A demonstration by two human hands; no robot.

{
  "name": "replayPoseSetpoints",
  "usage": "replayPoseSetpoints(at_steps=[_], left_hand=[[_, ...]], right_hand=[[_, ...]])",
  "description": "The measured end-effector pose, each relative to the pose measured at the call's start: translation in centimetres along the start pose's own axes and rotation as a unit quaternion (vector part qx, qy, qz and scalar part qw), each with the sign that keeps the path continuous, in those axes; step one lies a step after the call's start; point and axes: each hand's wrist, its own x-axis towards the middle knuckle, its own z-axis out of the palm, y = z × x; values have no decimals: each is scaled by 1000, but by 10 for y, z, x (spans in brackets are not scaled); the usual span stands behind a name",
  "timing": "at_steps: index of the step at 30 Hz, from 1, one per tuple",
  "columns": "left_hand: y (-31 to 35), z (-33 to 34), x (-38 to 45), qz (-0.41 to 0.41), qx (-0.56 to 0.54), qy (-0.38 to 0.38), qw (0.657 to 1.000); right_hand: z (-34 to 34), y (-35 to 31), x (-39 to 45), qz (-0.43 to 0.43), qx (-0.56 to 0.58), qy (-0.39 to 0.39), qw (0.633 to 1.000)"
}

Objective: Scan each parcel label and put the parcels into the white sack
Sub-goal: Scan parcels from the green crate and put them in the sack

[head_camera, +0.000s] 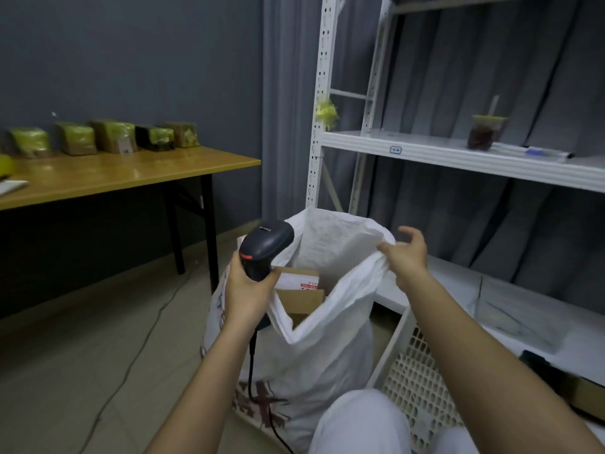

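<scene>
Shelf (pixel 458 158) tag reads "5-2"; white sack (pixel 327 348) print red, illegible.

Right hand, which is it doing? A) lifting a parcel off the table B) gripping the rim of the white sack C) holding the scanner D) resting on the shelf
B: the right hand pinches the rim of the white sack and holds its mouth open, while the scanner is in the left hand.
</scene>
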Motion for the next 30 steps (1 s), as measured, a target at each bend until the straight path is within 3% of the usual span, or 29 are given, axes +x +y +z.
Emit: replayPoseSetpoints(at_steps=[4,8,15,22,26,30], left_hand=[[19,12,-37,48,-4,-52,997],[28,48,-76,70,-1,-130,989],[20,157,-142,64,12,-298,952],[-14,287,-184,71,59,-422,902],[-54,358,-196,56,83,-470,877],[-101,421,-200,30,98,-500,860]], right_hand=[[-32,-13,-30,24,161,-103,981],[-75,6,-63,19,158,-145,977],[-201,64,-78,11,44,-20,999],[-346,182,-79,124,-13,169,978],[-396,263,-68,201,-55,218,953],[-414,328,-35,232,-132,213,940]])
